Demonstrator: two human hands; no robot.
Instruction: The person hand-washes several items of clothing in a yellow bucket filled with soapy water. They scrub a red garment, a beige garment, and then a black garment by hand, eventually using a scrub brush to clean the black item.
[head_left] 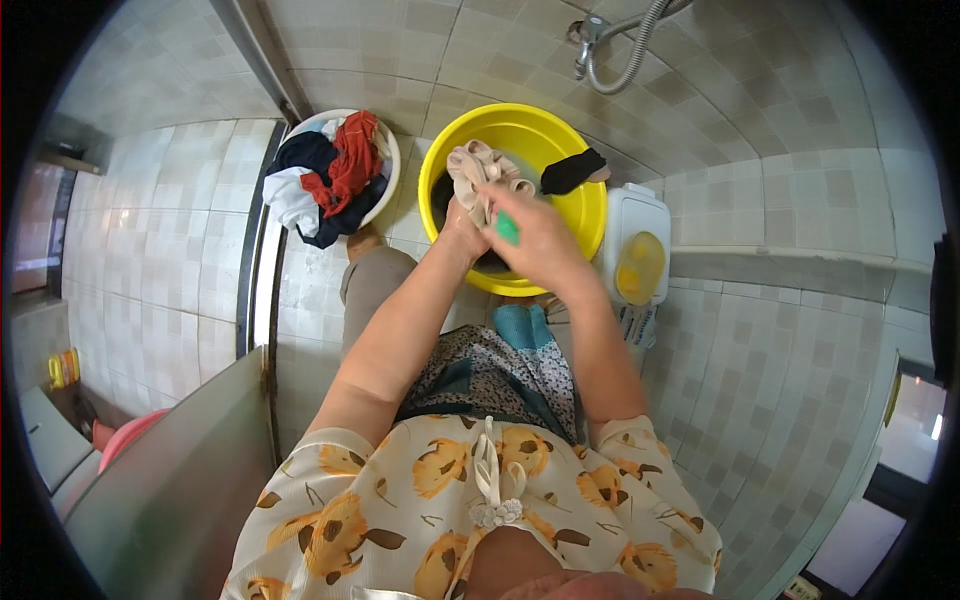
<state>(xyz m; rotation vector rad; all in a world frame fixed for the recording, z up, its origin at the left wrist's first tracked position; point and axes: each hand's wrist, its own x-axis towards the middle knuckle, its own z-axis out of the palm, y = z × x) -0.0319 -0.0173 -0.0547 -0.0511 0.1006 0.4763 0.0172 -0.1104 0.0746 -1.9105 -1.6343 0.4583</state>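
Note:
My left hand (462,230) is closed on a bunched beige cloth garment (480,178) above the big yellow tub (518,120). Against the garment's near side is my right hand (540,240), slightly blurred, its fingers curled round a small green block (507,228). That block looks like a bar of soap, but motion smears it. Dark cloth and some water show inside the tub, partly hidden by my hands. A black piece of cloth (574,172) hangs over the tub's right rim.
Left of the tub, a white basin (391,160) holds red, white and dark clothes. To the right, a yellow translucent container (640,268) sits on a white lidded box (636,212). A shower hose (640,45) hangs on the tiled wall. A frosted panel (190,480) stands lower left.

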